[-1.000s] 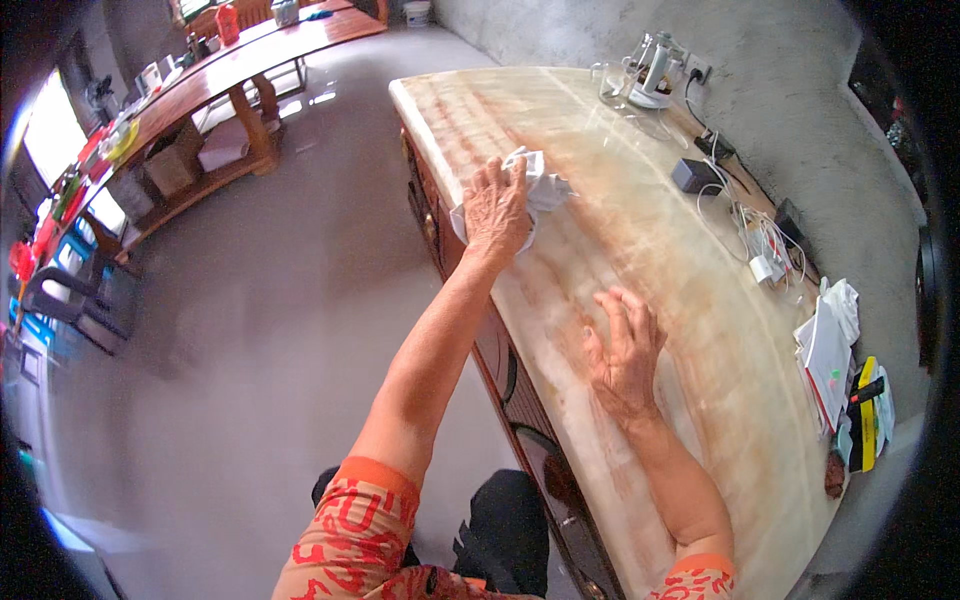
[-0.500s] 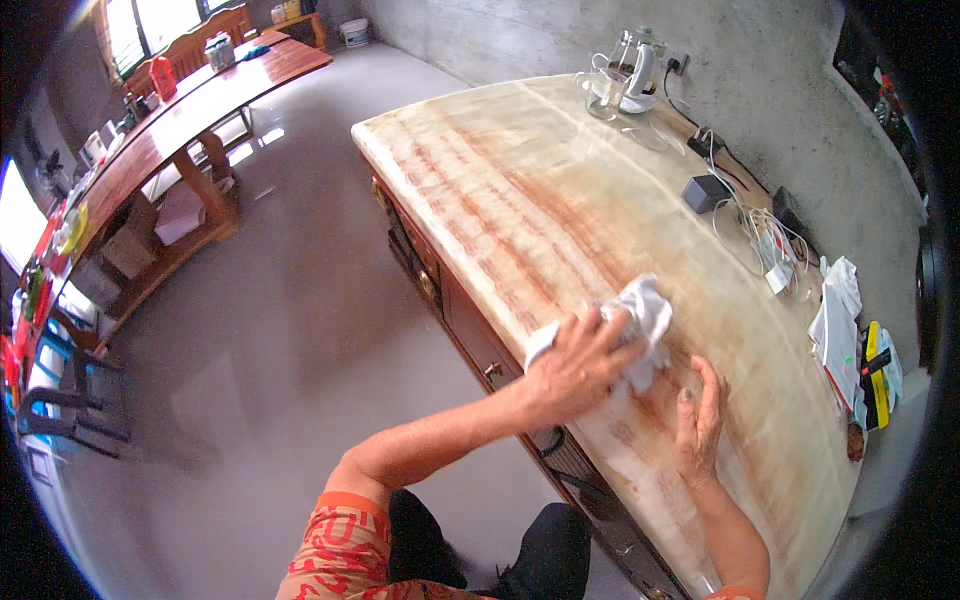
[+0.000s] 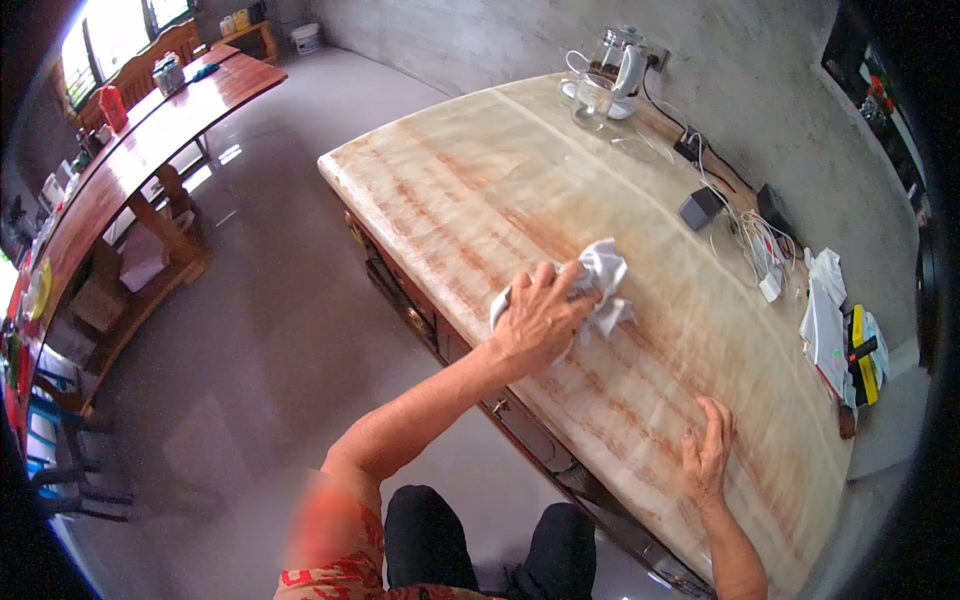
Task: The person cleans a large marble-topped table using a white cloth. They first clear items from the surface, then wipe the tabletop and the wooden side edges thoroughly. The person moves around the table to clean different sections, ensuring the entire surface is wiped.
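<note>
A crumpled white cloth (image 3: 602,290) lies under my left hand (image 3: 545,318), which presses it flat-palmed against the marble-patterned countertop (image 3: 420,180) near its left edge. The cloth bunches out past my fingertips and shows on both sides of the hand. My right hand (image 3: 708,455) is at the nearer part of the same top, its fingers apart and slightly bent, with nothing in it. Whether that hand touches the stone I cannot tell. Brown and cream streaks run along the surface between both hands.
A glass kettle (image 3: 622,75) and a glass mug (image 3: 592,102) stand at the far end. Along the wall lie a dark box (image 3: 701,208), tangled white cables (image 3: 757,245), papers (image 3: 822,325) and a yellow-black item (image 3: 862,350). Dark drawers (image 3: 520,435) sit below; a wooden table (image 3: 150,135) stands left.
My left hand has slid the cloth farther along the countertop, away from my right hand. The right hand stays near its place, fingers still apart. The whole view has shifted a little.
</note>
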`<control>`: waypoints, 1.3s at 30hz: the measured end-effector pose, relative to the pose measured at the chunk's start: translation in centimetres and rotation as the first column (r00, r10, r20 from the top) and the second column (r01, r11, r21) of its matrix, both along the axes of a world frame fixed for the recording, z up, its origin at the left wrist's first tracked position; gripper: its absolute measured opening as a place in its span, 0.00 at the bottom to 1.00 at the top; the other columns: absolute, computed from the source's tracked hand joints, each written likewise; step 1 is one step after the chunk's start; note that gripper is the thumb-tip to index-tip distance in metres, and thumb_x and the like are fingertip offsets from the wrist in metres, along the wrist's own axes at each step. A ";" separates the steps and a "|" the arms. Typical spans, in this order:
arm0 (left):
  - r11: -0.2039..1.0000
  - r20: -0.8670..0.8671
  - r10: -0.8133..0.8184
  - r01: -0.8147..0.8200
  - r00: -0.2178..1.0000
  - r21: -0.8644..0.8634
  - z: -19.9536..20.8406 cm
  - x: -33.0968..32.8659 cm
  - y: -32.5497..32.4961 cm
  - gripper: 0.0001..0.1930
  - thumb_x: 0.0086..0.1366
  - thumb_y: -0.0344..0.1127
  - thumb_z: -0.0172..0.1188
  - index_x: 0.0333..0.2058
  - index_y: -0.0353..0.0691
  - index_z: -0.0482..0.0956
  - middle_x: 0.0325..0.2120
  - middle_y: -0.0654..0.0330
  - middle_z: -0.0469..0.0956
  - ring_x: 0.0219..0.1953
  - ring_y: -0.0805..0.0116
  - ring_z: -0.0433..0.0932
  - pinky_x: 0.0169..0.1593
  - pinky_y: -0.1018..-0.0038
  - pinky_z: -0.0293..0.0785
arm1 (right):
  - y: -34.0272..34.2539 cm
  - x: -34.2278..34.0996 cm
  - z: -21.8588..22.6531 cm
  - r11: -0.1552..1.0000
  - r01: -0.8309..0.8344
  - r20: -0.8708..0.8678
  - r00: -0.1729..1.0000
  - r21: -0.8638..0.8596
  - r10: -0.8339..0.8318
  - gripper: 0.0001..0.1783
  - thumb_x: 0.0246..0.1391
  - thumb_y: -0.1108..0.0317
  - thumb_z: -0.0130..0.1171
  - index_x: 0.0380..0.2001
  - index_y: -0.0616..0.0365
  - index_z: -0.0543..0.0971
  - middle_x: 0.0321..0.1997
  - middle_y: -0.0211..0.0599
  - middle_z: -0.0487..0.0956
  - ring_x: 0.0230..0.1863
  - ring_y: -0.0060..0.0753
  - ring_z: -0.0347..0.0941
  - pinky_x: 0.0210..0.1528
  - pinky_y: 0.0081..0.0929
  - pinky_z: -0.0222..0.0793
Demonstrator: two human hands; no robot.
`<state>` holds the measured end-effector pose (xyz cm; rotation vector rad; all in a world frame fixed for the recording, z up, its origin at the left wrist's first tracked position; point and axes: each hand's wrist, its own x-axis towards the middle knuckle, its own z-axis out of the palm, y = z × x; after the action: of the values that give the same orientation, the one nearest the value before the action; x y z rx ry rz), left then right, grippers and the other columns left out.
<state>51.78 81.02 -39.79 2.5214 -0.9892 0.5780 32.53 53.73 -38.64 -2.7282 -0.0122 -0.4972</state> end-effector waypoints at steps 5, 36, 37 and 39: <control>0.994 -0.068 0.104 -0.106 0.992 -0.033 -0.2 3.7 0.0 0.26 0.51 0.30 0.57 0.51 0.56 0.75 0.53 0.59 0.64 0.50 0.55 0.65 0.47 0.58 0.67 | -0.1 -0.1 0.1 1.000 0.009 -0.021 1.000 -0.003 -0.010 0.28 0.50 0.59 0.53 0.53 0.61 0.68 0.55 0.48 0.68 0.57 0.51 0.62 0.61 0.46 0.52; 0.957 -0.078 -0.276 0.282 0.958 0.068 2.5 -6.9 -14.6 0.27 0.51 0.37 0.59 0.54 0.49 0.73 0.54 0.55 0.60 0.50 0.53 0.63 0.50 0.62 0.66 | -0.7 0.1 1.6 0.837 -0.537 0.413 0.789 0.106 0.454 0.32 0.49 0.48 0.57 0.50 0.61 0.70 0.52 0.46 0.70 0.53 0.49 0.63 0.58 0.46 0.52; 0.960 -0.093 -0.267 0.273 0.959 0.058 2.5 -5.8 -16.0 0.26 0.51 0.37 0.59 0.53 0.50 0.73 0.53 0.56 0.61 0.49 0.54 0.63 0.50 0.62 0.66 | -0.5 0.1 1.7 0.831 -0.537 0.406 0.798 0.146 0.445 0.32 0.48 0.49 0.58 0.50 0.61 0.70 0.52 0.46 0.70 0.53 0.49 0.63 0.58 0.46 0.52; 0.971 -0.015 -0.218 0.218 0.976 0.096 0.8 -2.8 -17.7 0.24 0.51 0.37 0.60 0.50 0.51 0.75 0.50 0.58 0.63 0.46 0.55 0.65 0.47 0.63 0.69 | -0.2 0.4 1.7 0.812 -0.538 0.391 0.814 0.228 0.430 0.32 0.45 0.51 0.60 0.50 0.60 0.71 0.52 0.45 0.70 0.53 0.49 0.63 0.57 0.46 0.52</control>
<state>48.95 63.30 -38.98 2.4499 -1.3013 0.4685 32.97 53.55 -36.89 -2.1651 -0.6492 -0.7057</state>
